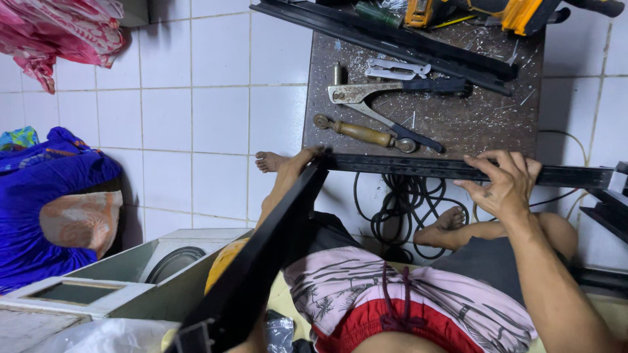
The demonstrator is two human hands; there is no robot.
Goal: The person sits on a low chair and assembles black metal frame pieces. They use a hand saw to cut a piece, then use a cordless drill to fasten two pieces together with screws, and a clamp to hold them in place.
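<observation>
Fingers of the right hand are clamping the black metal bar lying crosswise along the near edge of the small brown table, meeting a second black bar running toward the viewer, its corner hiding the left hand, grip unclear, beside open tiled floor.

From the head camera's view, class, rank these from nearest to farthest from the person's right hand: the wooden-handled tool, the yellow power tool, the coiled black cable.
Measured from the right hand:
1. Coiled black cable, just left of the hand, on the floor below the bench edge.
2. Wooden-handled tool, up-left on the brown bench top.
3. Yellow power tool, at the bench's far edge, top of the view.
</observation>
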